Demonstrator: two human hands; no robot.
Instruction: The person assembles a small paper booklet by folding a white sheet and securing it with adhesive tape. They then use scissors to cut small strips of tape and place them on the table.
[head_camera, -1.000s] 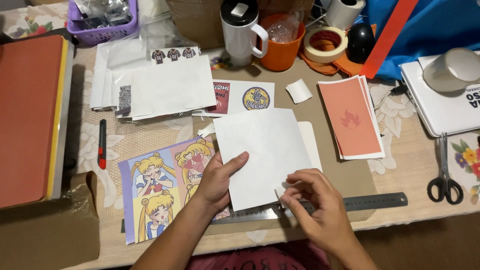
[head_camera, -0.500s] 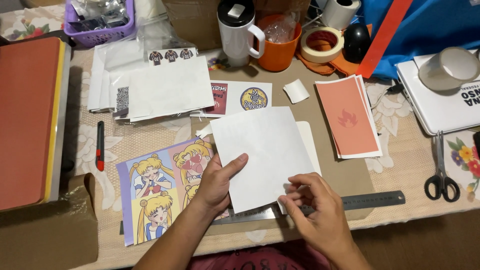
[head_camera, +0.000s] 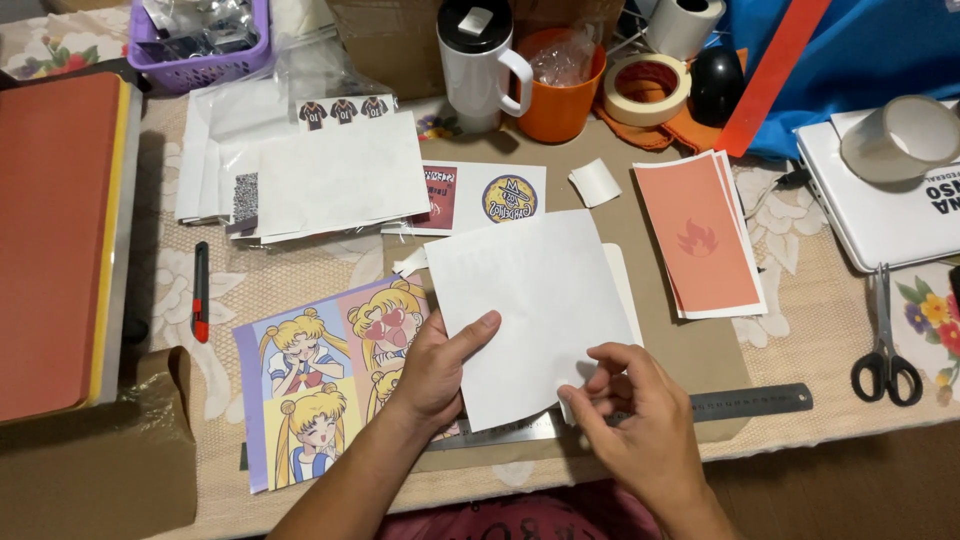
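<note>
My left hand (head_camera: 435, 372) presses down on the lower left corner of a white sheet (head_camera: 530, 300), thumb on top of it. My right hand (head_camera: 630, 420) pinches the sheet's lower right edge with its fingertips. The sheet lies on a brown paper mat (head_camera: 690, 345), over a second white sheet. A metal ruler (head_camera: 750, 401) runs under both hands along the table's front edge. A print of cartoon girls with blonde hair (head_camera: 320, 385) lies to the left, partly under my left hand.
Orange printed cards (head_camera: 700, 235) lie right of the sheet, scissors (head_camera: 885, 345) further right. A red utility knife (head_camera: 200, 290) and a stack of red and yellow boards (head_camera: 55, 240) lie left. White mug (head_camera: 480, 60), orange cup (head_camera: 560, 80), tape rolls (head_camera: 648, 88) stand behind.
My right hand has slid slightly along the sheet's lower edge and curled its fingers on the corner. The left hand stays pressed on the sheet.
</note>
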